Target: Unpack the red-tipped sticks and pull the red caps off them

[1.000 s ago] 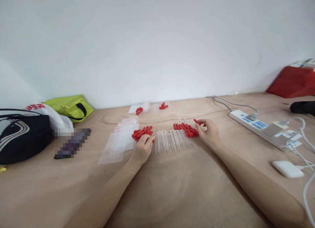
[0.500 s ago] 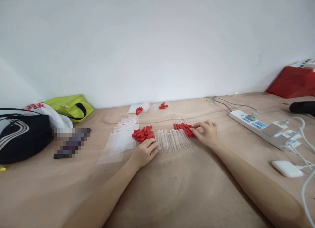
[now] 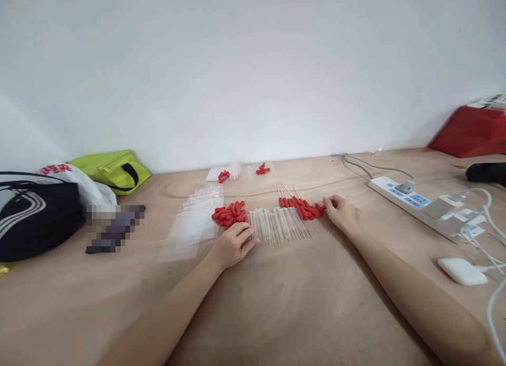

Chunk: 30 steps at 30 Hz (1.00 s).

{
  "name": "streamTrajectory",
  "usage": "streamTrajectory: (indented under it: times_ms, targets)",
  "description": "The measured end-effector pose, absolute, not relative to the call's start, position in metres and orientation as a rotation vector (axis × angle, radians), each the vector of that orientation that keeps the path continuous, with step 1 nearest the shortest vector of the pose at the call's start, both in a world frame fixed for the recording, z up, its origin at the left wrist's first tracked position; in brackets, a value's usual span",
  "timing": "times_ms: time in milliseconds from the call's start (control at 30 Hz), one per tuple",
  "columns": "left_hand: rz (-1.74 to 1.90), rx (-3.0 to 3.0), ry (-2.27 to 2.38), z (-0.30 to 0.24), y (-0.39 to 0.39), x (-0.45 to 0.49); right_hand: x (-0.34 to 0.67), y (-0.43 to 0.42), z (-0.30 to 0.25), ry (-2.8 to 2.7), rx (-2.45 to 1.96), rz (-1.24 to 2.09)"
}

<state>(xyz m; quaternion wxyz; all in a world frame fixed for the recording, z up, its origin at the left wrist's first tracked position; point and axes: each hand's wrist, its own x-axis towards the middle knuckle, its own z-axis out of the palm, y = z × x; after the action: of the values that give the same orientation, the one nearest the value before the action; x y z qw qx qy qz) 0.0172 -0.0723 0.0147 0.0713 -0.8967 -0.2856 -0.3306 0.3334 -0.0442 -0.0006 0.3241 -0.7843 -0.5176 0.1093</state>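
My left hand rests on the wooden table, fingers curled, with the fingertips at the near left end of a row of clear thin tubes. What the fingers hold is hidden. Just beyond that hand lies a pile of loose red caps. My right hand has its fingers curled, tips touching the right end of a row of red-capped tubes. A stack of small clear zip bags lies to the left of the pile.
Two small bags with red caps lie near the wall. At left are a black bag, a green pouch and a blurred object. A power strip, cables, a white charger and a red bag are on the right.
My left hand drew back from the red cap pile to the near end of the clear tubes. My right hand lowered a red-capped piece onto the row and slid to the right.
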Motion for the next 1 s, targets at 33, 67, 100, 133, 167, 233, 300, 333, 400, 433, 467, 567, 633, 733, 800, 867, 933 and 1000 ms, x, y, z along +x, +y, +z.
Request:
streamTrajectory:
  times_ms: [33, 67, 100, 133, 167, 233, 300, 333, 400, 433, 467, 567, 633, 733, 800, 867, 933, 1000]
  targets:
    - [-1.007, -2.69, -0.867, 0.015, -0.072, 0.017, 0.335, -0.043, -0.002, -1.347, -2.046, 0.3]
    - [-1.02, -2.684, -0.878, 0.015, -0.072, 0.017, 0.336, -0.041, -0.003, -1.342, -2.029, 0.314]
    - [-1.034, -2.678, -0.89, 0.015, -0.072, 0.017, 0.337, -0.04, -0.004, -1.343, -2.013, 0.326]
    - [-1.045, -2.675, -0.901, 0.015, -0.071, 0.017, 0.338, -0.039, -0.005, -1.345, -2.003, 0.33]
    - [-1.058, -2.671, -0.91, 0.015, -0.071, 0.017, 0.338, -0.039, -0.005, -1.345, -2.003, 0.326]
    - [-1.084, -2.661, -0.92, 0.015, -0.07, 0.017, 0.338, -0.038, -0.004, -1.349, -2.016, 0.317]
    - [-1.111, -2.642, -0.924, 0.015, -0.07, 0.017, 0.336, -0.038, -0.002, -1.354, -2.037, 0.311]
    - [-1.125, -2.63, -0.925, 0.015, -0.07, 0.017, 0.335, -0.037, 0.0, -1.354, -2.047, 0.305]
    - [-1.143, -2.611, -0.927, 0.016, -0.07, 0.018, 0.333, -0.035, 0.004, -1.354, -2.071, 0.289]
    - [-1.15, -2.603, -0.927, 0.016, -0.07, 0.018, 0.331, -0.032, 0.007, -1.358, -2.087, 0.283]
    - [-1.155, -2.596, -0.925, 0.017, -0.07, 0.018, 0.33, -0.03, 0.01, -1.371, -2.106, 0.283]
    - [-1.161, -2.583, -0.917, 0.017, -0.069, 0.019, 0.325, -0.018, 0.017, -1.452, -2.165, 0.369]
    - [-1.161, -2.575, -0.92, 0.017, -0.069, 0.018, 0.321, -0.01, 0.02, -1.5, -2.206, 0.454]
    - [-1.147, -2.567, -0.934, 0.017, -0.068, 0.017, 0.314, 0.001, 0.023, -1.523, -2.239, 0.501]
    - [-1.139, -2.562, -0.945, 0.016, -0.067, 0.017, 0.309, 0.005, 0.024, -1.528, -2.233, 0.48]
    - [-1.132, -2.56, -0.952, 0.016, -0.067, 0.016, 0.302, 0.007, 0.026, -1.559, -2.218, 0.443]
    - [-1.128, -2.56, -0.955, 0.016, -0.066, 0.017, 0.296, 0.007, 0.029, -1.611, -2.203, 0.413]
    - [-1.123, -2.563, -0.958, 0.017, -0.066, 0.017, 0.29, 0.007, 0.03, -1.661, -2.187, 0.417]
